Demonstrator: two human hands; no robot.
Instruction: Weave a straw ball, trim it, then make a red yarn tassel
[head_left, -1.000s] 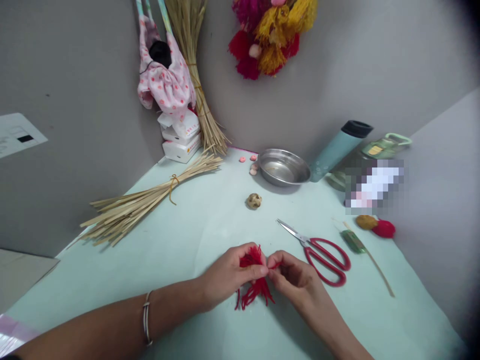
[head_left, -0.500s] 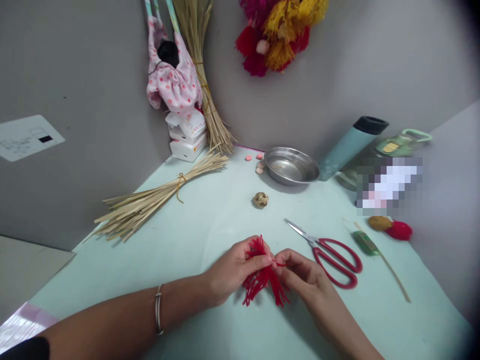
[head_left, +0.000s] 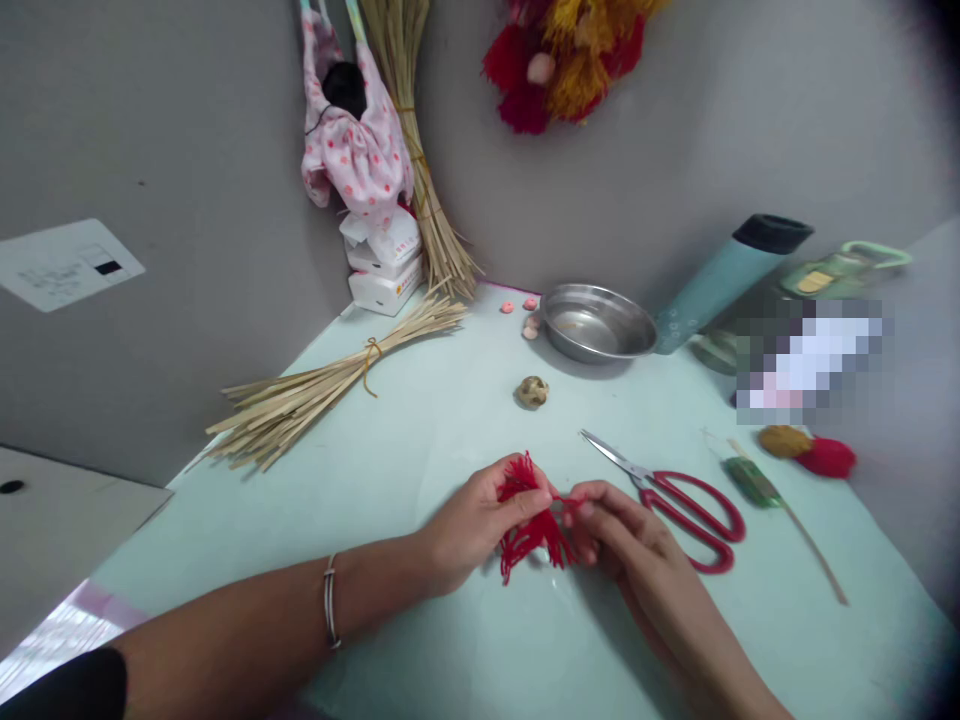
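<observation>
A small bundle of red yarn strands (head_left: 529, 520) lies between both hands just above the pale green table (head_left: 420, 440). My left hand (head_left: 472, 525) pinches the bundle at its middle, thumb on top, a thin bracelet on the wrist. My right hand (head_left: 619, 530) pinches a red thread at the bundle's right side, fingers curled together. Red-handled scissors (head_left: 679, 495) lie on the table just right of my right hand, blades pointing up-left.
A tied bundle of straw strips (head_left: 330, 385) lies at the left. A steel bowl (head_left: 598, 322), a small woven ball (head_left: 532, 391), a teal flask (head_left: 720, 280), a green stick piece (head_left: 754, 480) and yellow and red pompoms (head_left: 806, 448) sit farther back and right. Tassels hang on the wall.
The view has shifted, so everything sits a bit more to the right. Both hands keep pinching the red yarn; the strands now hang shorter and more bunched under the left fingers.
</observation>
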